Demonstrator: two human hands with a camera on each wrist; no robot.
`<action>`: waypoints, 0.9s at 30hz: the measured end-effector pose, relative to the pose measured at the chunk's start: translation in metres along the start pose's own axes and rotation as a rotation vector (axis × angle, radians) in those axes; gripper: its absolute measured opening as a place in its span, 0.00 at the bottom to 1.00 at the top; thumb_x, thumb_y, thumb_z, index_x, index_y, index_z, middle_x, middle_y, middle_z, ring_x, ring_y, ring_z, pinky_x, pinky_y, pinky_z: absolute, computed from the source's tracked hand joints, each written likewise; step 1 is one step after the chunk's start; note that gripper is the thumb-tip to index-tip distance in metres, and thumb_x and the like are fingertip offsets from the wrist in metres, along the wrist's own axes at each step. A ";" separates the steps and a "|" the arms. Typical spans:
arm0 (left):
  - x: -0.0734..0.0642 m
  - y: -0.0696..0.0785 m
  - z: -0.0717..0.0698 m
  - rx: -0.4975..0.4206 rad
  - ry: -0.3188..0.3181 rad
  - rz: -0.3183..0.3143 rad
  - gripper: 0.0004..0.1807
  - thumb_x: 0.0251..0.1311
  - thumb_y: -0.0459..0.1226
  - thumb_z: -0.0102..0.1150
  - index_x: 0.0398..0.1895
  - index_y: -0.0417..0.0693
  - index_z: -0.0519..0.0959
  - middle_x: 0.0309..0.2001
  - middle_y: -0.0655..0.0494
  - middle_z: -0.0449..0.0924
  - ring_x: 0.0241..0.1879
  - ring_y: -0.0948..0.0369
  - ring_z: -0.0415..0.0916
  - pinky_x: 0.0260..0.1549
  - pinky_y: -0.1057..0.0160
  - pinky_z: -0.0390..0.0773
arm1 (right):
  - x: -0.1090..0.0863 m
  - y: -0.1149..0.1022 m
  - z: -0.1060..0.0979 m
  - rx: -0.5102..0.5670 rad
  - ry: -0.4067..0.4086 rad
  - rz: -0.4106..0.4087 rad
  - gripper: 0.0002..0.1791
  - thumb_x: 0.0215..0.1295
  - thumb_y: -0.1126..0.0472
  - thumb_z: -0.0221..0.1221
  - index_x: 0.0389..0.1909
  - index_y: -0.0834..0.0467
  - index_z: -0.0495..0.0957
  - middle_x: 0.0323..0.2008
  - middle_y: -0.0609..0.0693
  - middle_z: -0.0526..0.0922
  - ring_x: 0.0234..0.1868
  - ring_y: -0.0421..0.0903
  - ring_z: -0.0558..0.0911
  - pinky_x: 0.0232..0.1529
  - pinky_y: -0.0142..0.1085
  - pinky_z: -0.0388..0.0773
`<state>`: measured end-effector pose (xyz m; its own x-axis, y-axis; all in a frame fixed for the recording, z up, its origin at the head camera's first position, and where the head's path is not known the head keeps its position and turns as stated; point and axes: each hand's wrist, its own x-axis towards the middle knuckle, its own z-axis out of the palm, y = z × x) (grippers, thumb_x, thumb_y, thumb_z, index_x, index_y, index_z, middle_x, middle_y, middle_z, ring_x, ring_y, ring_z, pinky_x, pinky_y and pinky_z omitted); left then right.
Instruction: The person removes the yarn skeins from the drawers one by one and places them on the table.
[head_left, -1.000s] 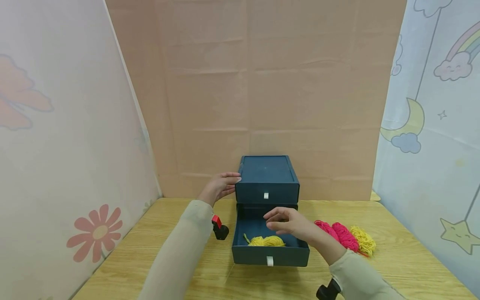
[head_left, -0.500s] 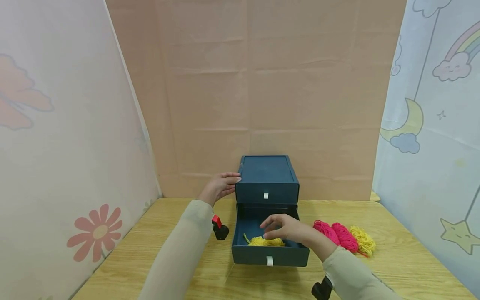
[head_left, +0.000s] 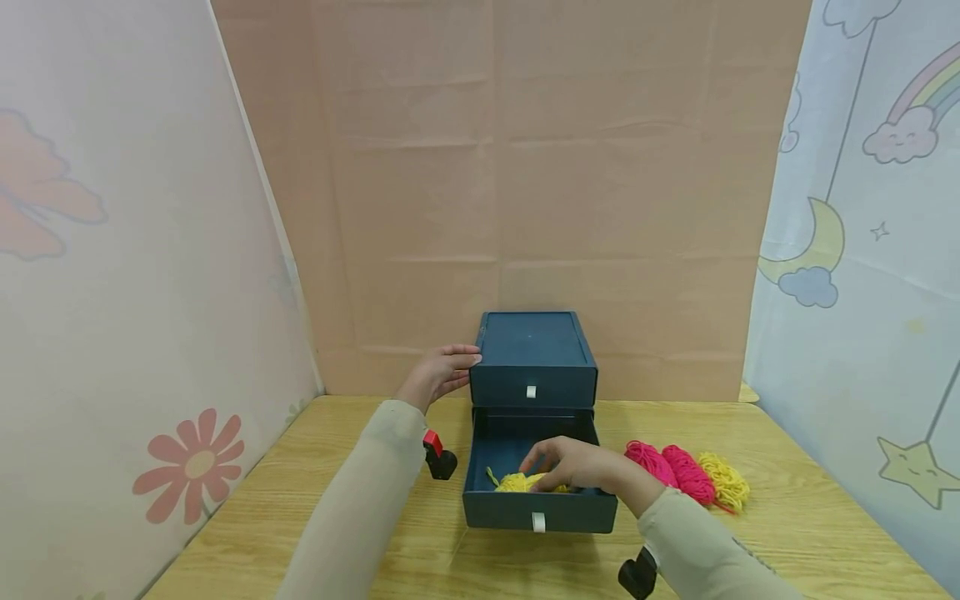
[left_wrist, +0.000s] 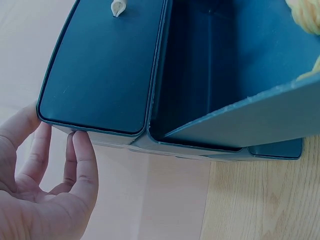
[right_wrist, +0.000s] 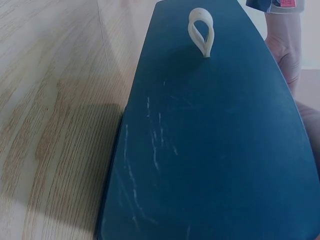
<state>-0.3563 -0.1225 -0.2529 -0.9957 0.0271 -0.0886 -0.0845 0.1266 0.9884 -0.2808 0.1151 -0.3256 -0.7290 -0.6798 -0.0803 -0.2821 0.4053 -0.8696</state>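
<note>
A dark blue two-drawer box (head_left: 536, 340) stands against the back board, its lower drawer (head_left: 536, 512) pulled out and its upper one closed. My left hand (head_left: 442, 372) rests on the box's left side; in the left wrist view its fingers (left_wrist: 86, 170) lie along that side and touch the edge. Inside the lower drawer lies a skein of yellow yarn (head_left: 513, 482). My right hand (head_left: 581, 467) reaches down over the drawer's front, thumb and fingers curled about the yarn. In the right wrist view the drawer front (right_wrist: 215, 150) hides those fingertips.
Two pink yarn skeins (head_left: 688, 473) and a yellow yarn skein (head_left: 724, 482) lie on the wooden table (head_left: 795, 533), right of the box. White loop pulls (head_left: 538, 522) stick out from the drawer fronts. Printed side walls flank the table.
My right hand has come down from above the drawer onto the yellow yarn, its fingers closing in about it. The left hand has stayed on the box's side.
</note>
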 end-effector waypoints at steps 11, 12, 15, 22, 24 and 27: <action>-0.002 -0.001 0.000 0.029 0.006 0.016 0.14 0.57 0.39 0.61 0.48 0.51 0.79 0.50 0.52 0.76 0.47 0.55 0.75 0.49 0.61 0.75 | 0.001 0.001 0.000 -0.017 -0.014 0.031 0.08 0.60 0.69 0.58 0.41 0.61 0.76 0.34 0.51 0.79 0.20 0.41 0.68 0.18 0.29 0.62; -0.002 -0.001 0.001 0.030 0.006 0.018 0.14 0.57 0.39 0.61 0.48 0.50 0.79 0.50 0.52 0.76 0.46 0.56 0.76 0.49 0.61 0.75 | 0.001 0.001 0.000 -0.022 -0.011 0.033 0.08 0.60 0.69 0.58 0.41 0.61 0.76 0.34 0.51 0.79 0.20 0.41 0.67 0.18 0.29 0.62; -0.002 -0.001 0.001 0.029 0.004 0.022 0.14 0.57 0.39 0.61 0.48 0.50 0.79 0.49 0.52 0.77 0.44 0.56 0.76 0.50 0.60 0.74 | 0.002 0.000 0.001 -0.032 -0.001 0.028 0.08 0.59 0.70 0.58 0.40 0.61 0.76 0.32 0.51 0.78 0.21 0.41 0.68 0.19 0.29 0.63; -0.003 0.000 0.000 0.008 -0.004 0.016 0.15 0.57 0.39 0.62 0.48 0.50 0.79 0.50 0.52 0.76 0.46 0.55 0.75 0.53 0.58 0.72 | 0.002 0.001 0.000 -0.040 0.037 -0.001 0.10 0.55 0.71 0.62 0.38 0.60 0.77 0.36 0.51 0.76 0.32 0.45 0.74 0.27 0.33 0.73; -0.003 0.000 0.000 -0.001 -0.003 0.012 0.15 0.56 0.39 0.62 0.48 0.50 0.79 0.50 0.52 0.76 0.47 0.54 0.73 0.53 0.58 0.72 | 0.002 0.001 -0.001 -0.036 0.046 -0.001 0.10 0.54 0.71 0.62 0.38 0.60 0.76 0.37 0.51 0.76 0.32 0.46 0.74 0.27 0.34 0.74; -0.003 -0.001 0.000 -0.009 0.003 0.013 0.16 0.55 0.40 0.64 0.48 0.49 0.79 0.50 0.51 0.75 0.47 0.53 0.71 0.54 0.58 0.72 | 0.003 0.002 -0.002 -0.036 0.069 -0.005 0.11 0.52 0.70 0.64 0.37 0.60 0.76 0.38 0.52 0.75 0.34 0.46 0.74 0.29 0.36 0.75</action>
<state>-0.3534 -0.1232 -0.2534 -0.9968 0.0257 -0.0755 -0.0720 0.1177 0.9904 -0.2845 0.1150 -0.3266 -0.7683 -0.6387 -0.0413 -0.3074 0.4248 -0.8515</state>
